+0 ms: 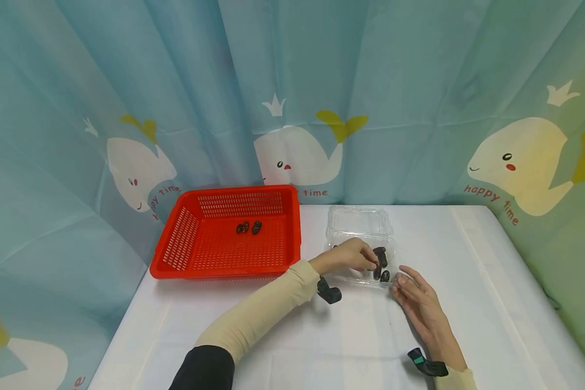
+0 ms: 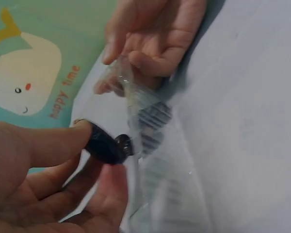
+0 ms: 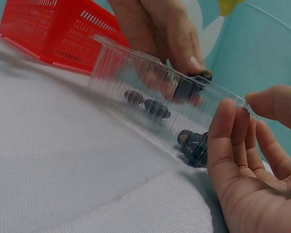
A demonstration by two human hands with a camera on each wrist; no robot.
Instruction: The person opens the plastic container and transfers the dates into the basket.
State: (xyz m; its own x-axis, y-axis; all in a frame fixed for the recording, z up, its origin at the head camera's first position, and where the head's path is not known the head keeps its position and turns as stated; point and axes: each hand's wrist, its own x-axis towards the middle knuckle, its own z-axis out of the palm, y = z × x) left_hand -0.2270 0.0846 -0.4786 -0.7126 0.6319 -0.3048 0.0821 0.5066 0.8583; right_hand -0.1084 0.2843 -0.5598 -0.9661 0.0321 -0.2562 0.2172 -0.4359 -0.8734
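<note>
In the head view, my left hand (image 1: 348,255) reaches into an open clear plastic box (image 1: 338,273). Its thumb and fingers pinch a dark, glossy date (image 2: 104,145), close above the box in the left wrist view. Several more dates (image 3: 156,109) lie on the box floor, seen through its ridged wall in the right wrist view. My right hand (image 1: 421,303) holds the box's near right corner, thumb at the rim and fingers against the outer wall. The box's hinged lid (image 1: 358,221) is folded back toward the curtain.
A red perforated basket (image 1: 244,265) stands left of the box, with a few dates (image 1: 257,227) on its floor. A white cloth covers the table (image 1: 361,346). Behind it hangs a blue-green curtain (image 1: 409,65) printed with whales.
</note>
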